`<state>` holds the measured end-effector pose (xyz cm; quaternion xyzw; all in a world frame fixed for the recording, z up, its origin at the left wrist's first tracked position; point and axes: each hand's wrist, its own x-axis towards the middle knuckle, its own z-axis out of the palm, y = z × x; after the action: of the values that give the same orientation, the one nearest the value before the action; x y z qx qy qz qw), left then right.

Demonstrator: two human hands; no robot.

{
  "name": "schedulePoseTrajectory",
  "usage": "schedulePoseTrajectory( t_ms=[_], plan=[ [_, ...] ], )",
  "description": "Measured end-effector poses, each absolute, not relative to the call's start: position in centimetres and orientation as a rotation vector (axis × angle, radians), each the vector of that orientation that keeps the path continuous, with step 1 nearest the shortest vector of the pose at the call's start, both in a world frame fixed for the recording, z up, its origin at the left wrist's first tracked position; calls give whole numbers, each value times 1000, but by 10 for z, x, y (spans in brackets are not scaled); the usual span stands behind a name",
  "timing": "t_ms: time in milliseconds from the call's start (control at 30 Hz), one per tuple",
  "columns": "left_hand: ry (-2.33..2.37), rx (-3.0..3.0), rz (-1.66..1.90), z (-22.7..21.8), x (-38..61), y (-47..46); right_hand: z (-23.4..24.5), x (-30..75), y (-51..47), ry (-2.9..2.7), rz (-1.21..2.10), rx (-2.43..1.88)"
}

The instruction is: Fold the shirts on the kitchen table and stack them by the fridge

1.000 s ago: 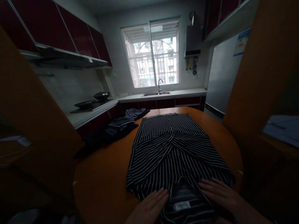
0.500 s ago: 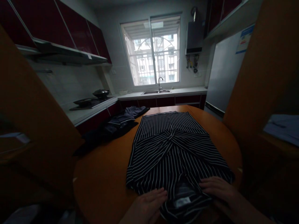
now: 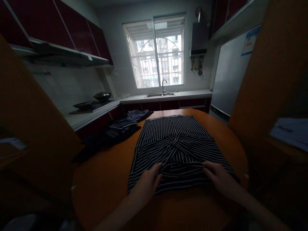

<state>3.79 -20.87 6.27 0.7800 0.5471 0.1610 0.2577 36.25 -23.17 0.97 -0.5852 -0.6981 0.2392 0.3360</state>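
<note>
A black shirt with white stripes lies spread on the round wooden table. Two striped bands, which look like its sleeves, meet at its middle. The near end is folded over toward the middle, hiding the collar and label. My left hand pinches the folded part on its left, thumb and fingers together. On the right side of the same fold, my right hand grips the cloth between thumb and fingers.
A pile of dark clothes rests along the table's left edge. Farther back are a stove with pans, a sink beneath the window, and a fridge at the right. Wooden uprights flank the table.
Both hands have moved away from me, carrying the shirt's collar end up and over onto its body. The neck opening and label have gone out of sight, and bare table shows where they lay.
</note>
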Motion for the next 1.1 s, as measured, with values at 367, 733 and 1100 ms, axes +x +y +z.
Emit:
schedulePoseTrajectory(
  t_ms=[367,733,1100],
  plan=[
    [1388,2348,802,43,5,-226,1,368,-245,-1737,156,-1681],
    [1378,2617,834,10,-49,-243,-33,428,-293,-1860,-211,-1659],
    [1351,2429,722,29,-43,-240,-17,424,-276,-1902,-278,-1766]
  ],
)
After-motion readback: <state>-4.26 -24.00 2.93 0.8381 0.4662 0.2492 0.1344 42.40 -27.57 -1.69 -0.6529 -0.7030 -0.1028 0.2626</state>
